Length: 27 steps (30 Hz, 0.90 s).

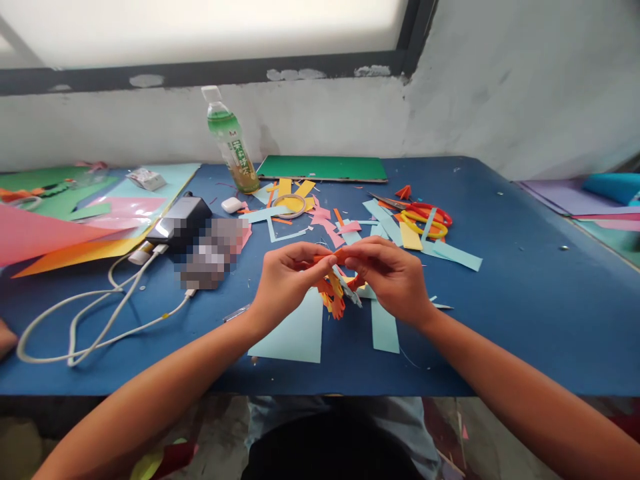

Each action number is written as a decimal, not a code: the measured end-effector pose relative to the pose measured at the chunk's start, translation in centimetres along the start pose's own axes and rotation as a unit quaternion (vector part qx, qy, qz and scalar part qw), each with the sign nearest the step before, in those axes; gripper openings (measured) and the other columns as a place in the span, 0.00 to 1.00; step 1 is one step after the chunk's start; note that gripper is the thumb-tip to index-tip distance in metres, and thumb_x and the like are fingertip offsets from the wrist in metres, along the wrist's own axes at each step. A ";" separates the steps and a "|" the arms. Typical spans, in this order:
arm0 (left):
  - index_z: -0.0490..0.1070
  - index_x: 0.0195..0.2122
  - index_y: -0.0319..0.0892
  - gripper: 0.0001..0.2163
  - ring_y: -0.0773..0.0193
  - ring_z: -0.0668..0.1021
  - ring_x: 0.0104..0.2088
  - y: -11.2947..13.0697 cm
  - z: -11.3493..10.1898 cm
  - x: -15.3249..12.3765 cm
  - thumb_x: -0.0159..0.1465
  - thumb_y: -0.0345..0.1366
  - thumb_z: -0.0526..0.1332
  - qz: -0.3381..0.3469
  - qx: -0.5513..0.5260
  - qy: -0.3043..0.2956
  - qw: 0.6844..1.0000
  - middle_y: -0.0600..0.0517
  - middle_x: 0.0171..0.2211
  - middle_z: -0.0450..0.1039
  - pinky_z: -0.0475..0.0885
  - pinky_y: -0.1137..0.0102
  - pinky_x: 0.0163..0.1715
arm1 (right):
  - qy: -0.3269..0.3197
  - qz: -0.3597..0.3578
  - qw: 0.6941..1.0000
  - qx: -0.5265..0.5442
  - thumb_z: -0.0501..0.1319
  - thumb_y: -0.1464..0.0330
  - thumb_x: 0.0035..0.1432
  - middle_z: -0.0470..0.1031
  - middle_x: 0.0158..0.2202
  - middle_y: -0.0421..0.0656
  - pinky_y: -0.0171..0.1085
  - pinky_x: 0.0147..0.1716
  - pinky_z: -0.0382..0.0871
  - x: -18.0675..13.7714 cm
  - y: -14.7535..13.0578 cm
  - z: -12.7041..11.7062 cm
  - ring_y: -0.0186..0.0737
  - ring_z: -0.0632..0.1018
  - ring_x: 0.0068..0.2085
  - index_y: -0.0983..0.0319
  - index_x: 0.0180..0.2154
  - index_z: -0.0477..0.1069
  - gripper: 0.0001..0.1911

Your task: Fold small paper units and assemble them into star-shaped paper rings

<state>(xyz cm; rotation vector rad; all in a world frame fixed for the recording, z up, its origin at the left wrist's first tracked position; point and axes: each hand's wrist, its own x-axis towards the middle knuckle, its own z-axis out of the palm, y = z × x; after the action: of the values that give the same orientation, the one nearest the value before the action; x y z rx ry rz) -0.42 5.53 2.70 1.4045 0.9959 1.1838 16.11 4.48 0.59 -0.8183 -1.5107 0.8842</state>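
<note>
Because both hands meet at the centre of the frame, the left hand (pixel 287 277) and right hand (pixel 393 273) can each pinch one end of an orange paper strip (pixel 330 255), fingertips closed on it, lifted just above the blue table (pixel 525 293). Below the strip hangs a small cluster of orange and yellow cut paper (pixel 336 293), fringed and crumpled. Light-blue sheets (pixel 300 333) lie flat underneath, close at hand. Scissors (pixel 423 219) rest right of centre among scraps; a green bottle (pixel 233 143) stands farther up.
</note>
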 end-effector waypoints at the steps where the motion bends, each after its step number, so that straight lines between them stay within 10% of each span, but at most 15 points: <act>1: 0.74 0.27 0.38 0.05 0.67 0.78 0.19 0.0 0.0 0.0 0.52 0.34 0.68 0.002 0.001 0.002 1.000 0.54 0.20 0.74 0.75 0.77 0.19 | -0.001 -0.005 1.000 0.000 0.61 0.71 0.57 0.71 0.36 0.40 0.31 0.22 0.77 0.0 0.0 0.0 0.33 0.75 0.32 0.54 0.39 0.76 0.10; 27: 0.75 0.31 0.36 0.16 0.70 0.72 0.23 -1.5 -0.4 -1.1 0.53 0.47 0.65 -0.003 -0.036 -0.061 0.997 0.53 0.22 0.70 0.67 0.75 0.22 | -0.020 -0.057 0.994 -0.090 0.61 0.67 0.56 0.72 0.37 0.40 0.36 0.24 0.81 -0.8 -0.1 0.2 0.39 0.78 0.31 0.48 0.39 0.75 0.10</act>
<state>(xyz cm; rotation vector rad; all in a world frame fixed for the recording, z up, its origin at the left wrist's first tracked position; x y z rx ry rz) -0.96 4.71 1.06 1.3979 0.8636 1.1042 16.01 3.70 0.24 -0.8402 -1.6726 0.6904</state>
